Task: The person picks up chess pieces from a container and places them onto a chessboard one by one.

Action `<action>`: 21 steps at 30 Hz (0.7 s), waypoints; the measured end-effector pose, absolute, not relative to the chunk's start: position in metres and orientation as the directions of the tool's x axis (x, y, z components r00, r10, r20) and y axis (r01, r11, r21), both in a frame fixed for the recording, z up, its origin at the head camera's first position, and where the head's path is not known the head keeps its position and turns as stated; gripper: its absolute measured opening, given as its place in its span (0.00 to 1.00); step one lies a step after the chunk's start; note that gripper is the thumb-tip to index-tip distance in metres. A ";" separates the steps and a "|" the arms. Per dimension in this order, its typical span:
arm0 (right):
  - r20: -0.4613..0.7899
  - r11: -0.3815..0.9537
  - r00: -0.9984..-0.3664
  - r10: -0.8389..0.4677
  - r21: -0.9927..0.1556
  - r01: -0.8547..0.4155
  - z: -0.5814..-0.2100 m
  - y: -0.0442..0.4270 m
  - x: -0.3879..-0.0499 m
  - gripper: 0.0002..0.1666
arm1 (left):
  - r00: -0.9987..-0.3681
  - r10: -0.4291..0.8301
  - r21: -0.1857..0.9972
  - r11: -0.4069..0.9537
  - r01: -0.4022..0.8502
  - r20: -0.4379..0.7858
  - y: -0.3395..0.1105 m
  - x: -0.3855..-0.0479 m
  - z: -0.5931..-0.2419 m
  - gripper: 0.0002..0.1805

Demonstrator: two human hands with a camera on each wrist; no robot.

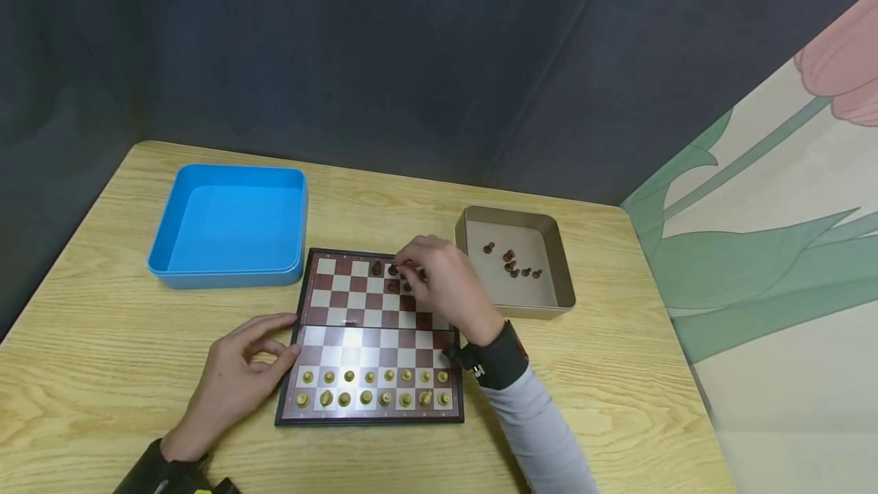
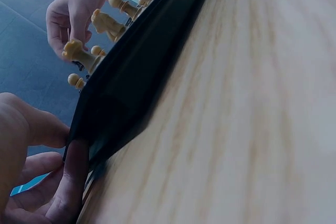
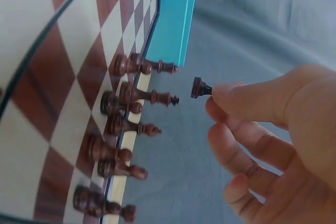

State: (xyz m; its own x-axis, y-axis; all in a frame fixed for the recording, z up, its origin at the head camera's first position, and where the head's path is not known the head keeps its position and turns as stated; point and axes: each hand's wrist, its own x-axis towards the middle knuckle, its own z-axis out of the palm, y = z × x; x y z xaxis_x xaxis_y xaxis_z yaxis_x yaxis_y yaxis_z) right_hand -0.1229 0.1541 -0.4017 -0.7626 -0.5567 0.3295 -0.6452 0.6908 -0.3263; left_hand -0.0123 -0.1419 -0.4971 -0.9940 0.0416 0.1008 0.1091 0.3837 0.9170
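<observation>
Head view shows tan tray (image 1: 521, 293); chessmen (image 1: 509, 255) inside.

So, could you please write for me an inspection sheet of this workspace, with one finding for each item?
Surface: wooden table, light grain.
Job's things: chessboard; yellow pieces in two rows on its near side; dark pieces on its far side, more in the tan box.
Clutter: blue box, beyond the chessboard, to the left.
Hands: left hand touches the chessboard's left edge; right hand pinches a small dark piece above the chessboard.
Cables: nothing seen.
Surroundings: dark curtain behind, flower-patterned wall at right.
</observation>
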 end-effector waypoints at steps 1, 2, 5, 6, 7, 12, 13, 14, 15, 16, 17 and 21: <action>0.330 0.691 -0.760 -0.560 -0.320 -0.648 -0.402 0.152 -0.123 0.07 | -0.994 0.041 0.918 0.380 0.109 0.101 -0.142 -0.012 -0.497 0.25; 0.329 0.693 -0.759 -0.561 -0.314 -0.649 -0.402 0.151 -0.122 0.07 | -0.994 0.041 0.919 0.378 0.109 0.101 -0.142 -0.012 -0.497 0.25; 0.329 0.690 -0.756 -0.565 -0.314 -0.652 -0.402 0.147 -0.122 0.07 | -0.994 0.041 0.924 0.367 0.107 0.099 -0.142 -0.013 -0.497 0.26; 0.327 0.687 -0.756 -0.568 -0.317 -0.653 -0.402 0.146 -0.122 0.07 | -0.994 0.041 0.926 0.362 0.108 0.100 -0.142 -0.013 -0.497 0.26; 0.323 0.686 -0.757 -0.568 -0.322 -0.652 -0.403 0.145 -0.122 0.07 | -0.994 0.041 0.926 0.360 0.109 0.101 -0.142 -0.013 -0.497 0.26; 0.306 0.675 -0.760 -0.574 -0.348 -0.650 -0.409 0.141 -0.123 0.07 | -0.993 0.048 0.923 0.368 0.115 0.105 -0.142 -0.012 -0.497 0.25; 0.304 0.673 -0.759 -0.575 -0.351 -0.651 -0.410 0.140 -0.123 0.07 | -0.993 0.048 0.921 0.371 0.117 0.106 -0.142 -0.012 -0.498 0.25; 0.304 0.669 -0.757 -0.578 -0.354 -0.653 -0.411 0.140 -0.123 0.07 | -0.993 0.049 0.921 0.371 0.119 0.108 -0.142 -0.012 -0.498 0.25; 0.303 0.667 -0.755 -0.581 -0.354 -0.655 -0.412 0.139 -0.123 0.07 | -0.993 0.049 0.920 0.373 0.120 0.110 -0.142 -0.012 -0.498 0.25; 0.302 0.665 -0.754 -0.584 -0.356 -0.657 -0.413 0.138 -0.124 0.07 | -0.993 0.049 0.919 0.374 0.122 0.112 -0.142 -0.012 -0.498 0.25; 0.300 0.662 -0.752 -0.587 -0.356 -0.659 -0.415 0.138 -0.124 0.07 | -0.992 0.048 0.919 0.374 0.123 0.113 -0.142 -0.012 -0.498 0.25; 0.293 0.659 -0.749 -0.595 -0.355 -0.663 -0.418 0.136 -0.125 0.07 | -0.992 0.050 0.920 0.372 0.126 0.116 -0.142 -0.012 -0.499 0.25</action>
